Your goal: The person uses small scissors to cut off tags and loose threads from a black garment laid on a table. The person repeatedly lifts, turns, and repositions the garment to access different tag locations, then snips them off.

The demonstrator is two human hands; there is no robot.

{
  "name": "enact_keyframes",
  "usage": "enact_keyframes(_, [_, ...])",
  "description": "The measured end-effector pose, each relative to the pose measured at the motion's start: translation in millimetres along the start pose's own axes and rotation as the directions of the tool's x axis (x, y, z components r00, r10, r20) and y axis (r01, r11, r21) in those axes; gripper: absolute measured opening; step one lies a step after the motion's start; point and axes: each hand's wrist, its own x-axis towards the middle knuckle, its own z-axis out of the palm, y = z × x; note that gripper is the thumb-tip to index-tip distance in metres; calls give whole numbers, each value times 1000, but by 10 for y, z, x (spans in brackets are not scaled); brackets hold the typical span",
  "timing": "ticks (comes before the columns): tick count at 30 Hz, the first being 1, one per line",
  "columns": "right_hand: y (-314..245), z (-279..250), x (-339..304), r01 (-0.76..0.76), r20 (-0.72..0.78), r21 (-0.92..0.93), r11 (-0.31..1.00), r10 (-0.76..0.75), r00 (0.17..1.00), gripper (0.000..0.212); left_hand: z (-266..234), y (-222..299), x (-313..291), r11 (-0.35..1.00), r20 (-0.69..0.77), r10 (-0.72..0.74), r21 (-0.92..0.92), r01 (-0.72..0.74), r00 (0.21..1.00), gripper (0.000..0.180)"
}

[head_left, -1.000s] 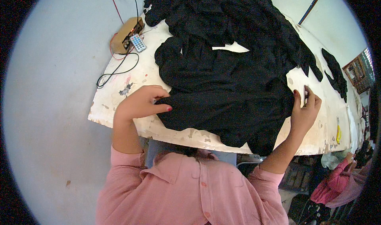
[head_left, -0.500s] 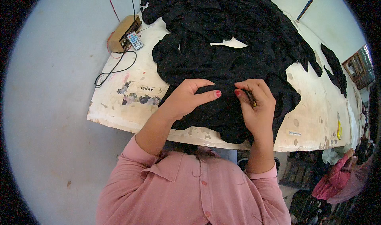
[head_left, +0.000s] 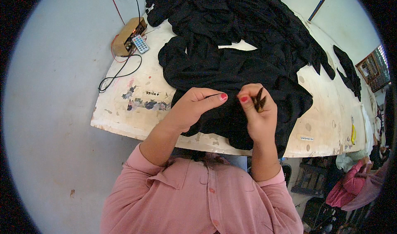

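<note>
A black garment (head_left: pixel 223 75) lies bunched on the pale table in front of me. My left hand (head_left: pixel 192 106) is closed above it, thumb and forefinger pinching a bit of its black cloth. Close by on the right, my right hand (head_left: pixel 260 110) is also closed, thumb and fingertip pressed together at the cloth. Tucked in its curled fingers is a small pair of dark thread snips (head_left: pixel 259 99), two pointed blades with a brass-coloured part showing. Whatever thread lies between the fingertips is too fine to make out.
More black garments (head_left: pixel 223 15) are heaped at the table's far side. A brown box with wires (head_left: pixel 127 38) and a remote control (head_left: pixel 140 44) stand at the left. A black piece (head_left: pixel 348 71) and a yellow-handled tool (head_left: pixel 353 134) lie right. Another person in pink (head_left: pixel 347 188) sits lower right.
Both hands have lifted slightly off the cloth. The right hand has shifted left and turned, so the thread snips show more; the left hand has moved down a little.
</note>
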Motion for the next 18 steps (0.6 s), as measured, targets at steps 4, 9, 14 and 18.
enact_keyframes(4, [-20, -228, -31, -273, 239, 742, 612, 139, 961, 18, -41, -44, -3, 999, -29, 7, -53, -8, 1000, 21])
enact_keyframes(9, [-18, -380, 60, 170, 53, 231, 958, -187, 981, 25, -64, -8, -2, 998, 103, -17, 58, 11, 995, 24])
enact_keyframes(14, [-94, -336, 65, -21, 197, -194, 981, 60, 979, 16, -87, 108, -45, 859, 190, 175, 450, -244, 966, 24])
enact_keyframes(18, [-86, -684, 55, -137, -289, -116, 984, 98, 952, 9, -539, 233, -99, 569, 271, 156, 762, -311, 950, 27])
